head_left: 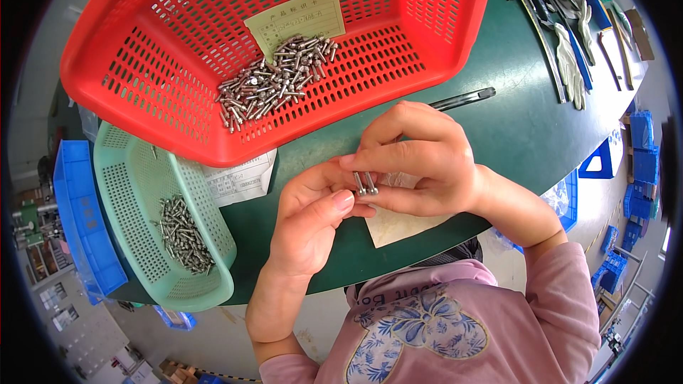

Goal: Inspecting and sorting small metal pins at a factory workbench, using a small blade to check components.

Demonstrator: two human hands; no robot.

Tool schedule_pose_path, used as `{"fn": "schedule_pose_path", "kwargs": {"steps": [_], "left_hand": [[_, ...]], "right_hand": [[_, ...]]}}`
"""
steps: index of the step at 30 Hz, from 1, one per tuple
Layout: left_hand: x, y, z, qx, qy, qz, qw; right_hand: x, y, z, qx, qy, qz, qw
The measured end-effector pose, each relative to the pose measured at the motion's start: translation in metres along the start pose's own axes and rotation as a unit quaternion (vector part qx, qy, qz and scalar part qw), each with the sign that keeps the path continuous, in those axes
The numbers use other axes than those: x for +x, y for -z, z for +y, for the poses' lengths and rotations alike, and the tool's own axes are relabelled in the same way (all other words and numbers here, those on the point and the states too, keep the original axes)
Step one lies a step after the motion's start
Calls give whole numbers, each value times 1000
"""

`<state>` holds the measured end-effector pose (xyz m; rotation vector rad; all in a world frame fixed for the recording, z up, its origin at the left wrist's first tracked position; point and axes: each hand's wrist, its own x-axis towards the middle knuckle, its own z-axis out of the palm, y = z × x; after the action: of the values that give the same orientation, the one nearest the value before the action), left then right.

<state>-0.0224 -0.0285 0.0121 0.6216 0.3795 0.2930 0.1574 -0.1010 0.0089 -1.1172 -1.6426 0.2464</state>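
Red basket (pixel 441 43) at twelve o'clock carries a yellow card (pixel 295 21); both hands, left hand (pixel 313 217) and right hand (pixel 420 163), pinch steel bolts (pixel 366 183).

You are seated at a dark green worktop (pixel 526 121) with a rounded front edge, lit brightly and evenly. Beyond its right edge you see a pale floor (pixel 605 203) with stacks of blue plastic crates (pixel 644 156), and more blue crates (pixel 613 270) lower down. At the far right of the worktop lies a jumble of hand tools (pixel 569 7). To your left stands a blue bin (pixel 85 220), with shelving and clutter past it, too small to make out.
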Motion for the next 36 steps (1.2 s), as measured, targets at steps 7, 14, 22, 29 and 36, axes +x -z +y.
{"fn": "schedule_pose_path", "kwargs": {"steps": [7,14,22,29,36], "left_hand": [[1,-4,-5,47,-38,-4,998],[1,-5,-6,76,-53,3,996],[1,-7,-3,86,-43,10,995],[-2,-10,-2,61,-26,20,998],[-3,-7,-2,45,-8,22,999]], "right_hand": [[1,-1,-1,-12,9,4,1000],[1,-2,-2,-22,14,7,1000],[0,-1,0,-29,27,-3,999],[-1,-2,-1,-5,7,-9,1000],[-1,-2,-1,3,-4,-16,1000]]}}
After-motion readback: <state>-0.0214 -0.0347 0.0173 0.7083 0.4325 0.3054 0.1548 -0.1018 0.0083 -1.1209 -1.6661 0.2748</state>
